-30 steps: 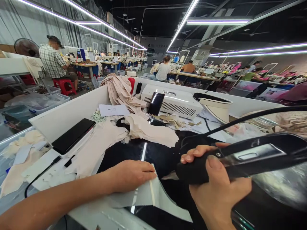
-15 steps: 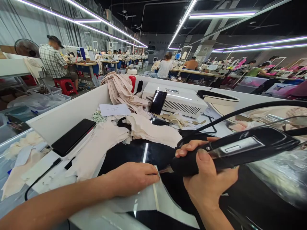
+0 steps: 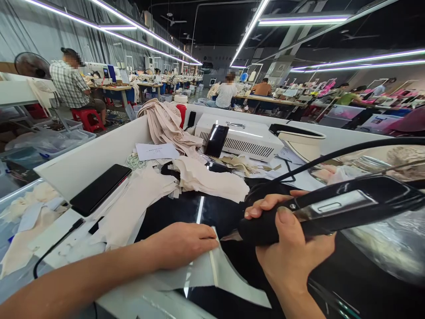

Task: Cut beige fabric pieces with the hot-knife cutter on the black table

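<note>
My left hand [image 3: 186, 243] pinches the upper edge of a thin white fabric piece [image 3: 229, 274] with a raised seam-like strip running down it. The fabric drapes toward me over the glossy black work surface [image 3: 179, 212]. In my right hand [image 3: 292, 248] is a bulky black corded hand tool [image 3: 332, 208] with a silver panel, its rounded end pointing left toward the fabric. The fingers wrap around its body, thumb on top. What lies beneath the tool's end is mostly hidden; a small pale scrap shows beside it.
Pale cut fabric pieces [image 3: 212, 179] lie beyond my hands. A black phone [image 3: 101, 188] rests at left, another phone [image 3: 216, 141] leans against a white vented box [image 3: 242, 137]. Clear plastic bags [image 3: 388, 243] sit at right. A low white wall [image 3: 96, 164] edges the table. Co-workers sit farther off.
My right hand and the tool have shifted slightly right, a little farther from my left hand. The fabric's lower corner has risen slightly. My left hand keeps its pinch; the view has moved slightly.
</note>
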A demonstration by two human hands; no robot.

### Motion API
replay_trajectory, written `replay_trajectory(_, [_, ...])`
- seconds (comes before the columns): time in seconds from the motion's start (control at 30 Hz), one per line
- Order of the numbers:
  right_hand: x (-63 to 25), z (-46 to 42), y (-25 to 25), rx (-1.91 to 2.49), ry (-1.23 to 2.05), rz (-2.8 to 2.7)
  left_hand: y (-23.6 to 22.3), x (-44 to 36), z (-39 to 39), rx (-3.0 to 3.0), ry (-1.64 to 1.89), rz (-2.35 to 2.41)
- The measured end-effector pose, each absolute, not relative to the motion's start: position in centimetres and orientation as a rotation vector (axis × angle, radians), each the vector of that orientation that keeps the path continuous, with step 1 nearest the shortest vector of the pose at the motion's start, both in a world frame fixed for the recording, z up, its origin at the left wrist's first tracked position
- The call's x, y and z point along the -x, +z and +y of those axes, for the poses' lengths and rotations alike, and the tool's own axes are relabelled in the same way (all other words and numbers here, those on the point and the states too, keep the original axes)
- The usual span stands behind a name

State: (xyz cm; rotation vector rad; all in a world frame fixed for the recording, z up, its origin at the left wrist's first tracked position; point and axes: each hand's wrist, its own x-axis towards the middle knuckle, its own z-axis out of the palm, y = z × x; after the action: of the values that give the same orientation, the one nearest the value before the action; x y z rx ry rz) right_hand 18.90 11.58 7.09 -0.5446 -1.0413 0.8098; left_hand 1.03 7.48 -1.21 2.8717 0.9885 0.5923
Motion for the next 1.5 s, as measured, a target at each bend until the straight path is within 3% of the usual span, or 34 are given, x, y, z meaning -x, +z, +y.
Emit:
replay_trajectory(0.53, [-19.0, 10.7, 6.7, 0.568, 0.775, -1.072, -0.5, -0.6, 7.5, -2.911, 0.517, 0.976])
replay_trajectory(0.9, [-20.0, 10.0, 7.0, 0.567, 0.777, -1.044, -0.2, -0.8, 7.4, -3.028, 0.805, 0.78])
replay_trajectory(1.13, [-19.7, 9.8, 6.8, 0.558, 0.771, -1.047, 0.5, -1.3, 6.9, -2.943, 0.557, 0.846])
replay_trajectory(1.5, [-19.8, 9.3, 6.2, 0.554, 0.791, -1.079, 0.0, -1.1, 6.1, -2.984, 0.544, 0.919])
